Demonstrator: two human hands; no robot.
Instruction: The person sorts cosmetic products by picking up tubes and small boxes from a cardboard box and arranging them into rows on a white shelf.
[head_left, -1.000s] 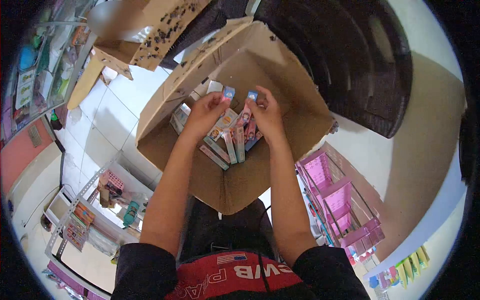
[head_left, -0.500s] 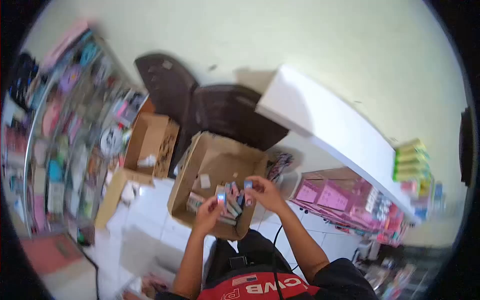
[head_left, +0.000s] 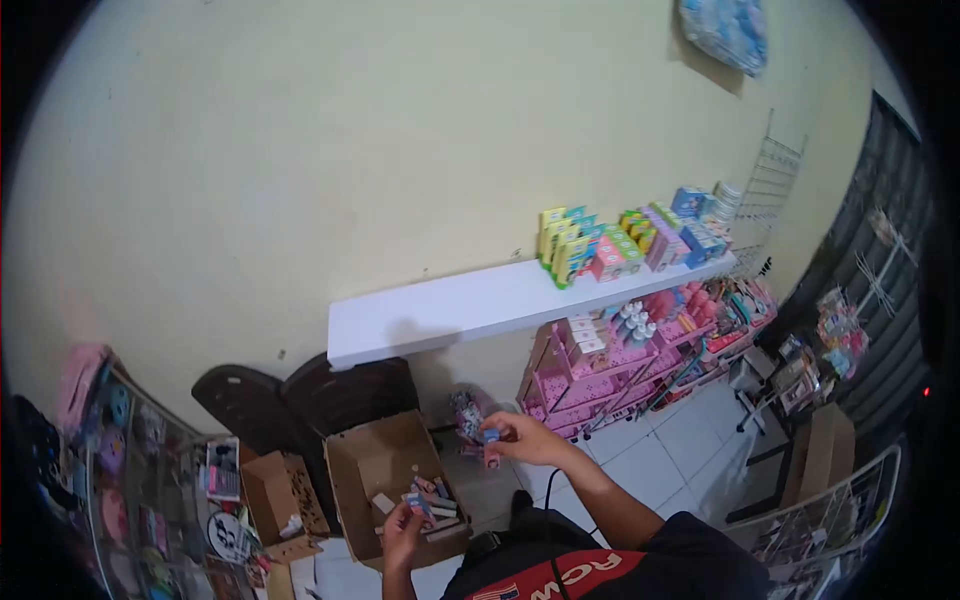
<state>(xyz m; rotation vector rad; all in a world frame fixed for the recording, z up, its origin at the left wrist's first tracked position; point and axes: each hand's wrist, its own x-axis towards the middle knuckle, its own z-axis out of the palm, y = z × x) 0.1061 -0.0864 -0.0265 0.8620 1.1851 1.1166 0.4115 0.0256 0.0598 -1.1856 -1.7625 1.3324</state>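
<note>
Hands now apart: right grip (head_left: 520, 437) pinching a small packet (head_left: 490, 436), left grip (head_left: 402, 520) around another (head_left: 418, 503).

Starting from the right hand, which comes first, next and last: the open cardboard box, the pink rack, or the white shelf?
From the right hand:
1. Pink rack, just to its right, by the wall.
2. Open cardboard box, to its left, on the floor.
3. White shelf, above, on the wall.

The open cardboard box (head_left: 385, 470) leaves free room from above, though small packs (head_left: 430, 500) crowd its floor. The white shelf (head_left: 470, 305) overhangs just behind; the pink rack (head_left: 600, 375) blocks the right side.
</note>
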